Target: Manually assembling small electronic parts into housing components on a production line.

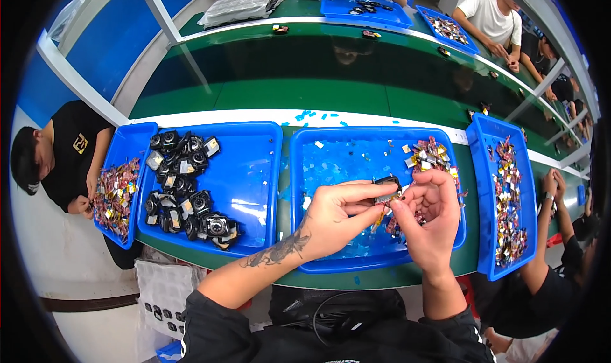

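My left hand (334, 220) pinches a small black device housing (389, 183) with a pale silvery part on its side, between thumb and fingers. Close against it is my right hand (436, 213), its fingers curled and its thumb tip at the housing's lower edge. Whatever the right fingertips grip is too small to make out. Both hands are above a blue tray (375, 264) strewn with bluish film scraps. In that tray's right part lies a pile of small pink, white and yellow electronic parts (428, 152), partly hidden by the right hand.
A blue tray (258, 172) on the left holds several black camera-like units (181, 178). Trays of small electronic parts (118, 197) (509, 204) stand at both sides. Beyond a white ledge runs a green belt (267, 89) with a few units. Other people work around the line.
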Demonstrator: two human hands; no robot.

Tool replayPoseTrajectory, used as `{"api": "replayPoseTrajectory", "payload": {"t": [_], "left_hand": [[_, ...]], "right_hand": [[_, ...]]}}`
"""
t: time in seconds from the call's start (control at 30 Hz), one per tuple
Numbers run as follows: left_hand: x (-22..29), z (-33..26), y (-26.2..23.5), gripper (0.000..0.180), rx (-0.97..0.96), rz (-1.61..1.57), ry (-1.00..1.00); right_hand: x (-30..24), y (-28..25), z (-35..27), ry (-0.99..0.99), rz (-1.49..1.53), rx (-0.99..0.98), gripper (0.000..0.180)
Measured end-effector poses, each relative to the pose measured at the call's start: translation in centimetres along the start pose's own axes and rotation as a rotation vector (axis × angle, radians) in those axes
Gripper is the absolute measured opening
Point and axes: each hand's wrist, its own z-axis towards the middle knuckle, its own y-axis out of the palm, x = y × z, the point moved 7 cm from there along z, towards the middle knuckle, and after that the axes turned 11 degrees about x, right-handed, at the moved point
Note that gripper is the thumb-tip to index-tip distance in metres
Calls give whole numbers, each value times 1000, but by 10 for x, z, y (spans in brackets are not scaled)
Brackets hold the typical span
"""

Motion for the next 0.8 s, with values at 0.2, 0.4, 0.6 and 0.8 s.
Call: {"api": "replayPoseTrajectory", "payload": {"t": [0.2, 0.4, 0.6, 0.8], "left_hand": [[2, -2, 0, 32, 45, -21, 15], [5, -3, -1, 33, 110, 9, 73], [0, -1, 2, 31, 108, 1, 30], [4, -1, -6, 32, 124, 60, 169]], "right_hand": [[4, 1, -2, -86, -66, 43, 37], [7, 3, -2, -10, 68, 76, 36], [13, 2, -4, -99, 16, 87, 39], [8, 20, 5, -76, -78, -18, 47]]}}
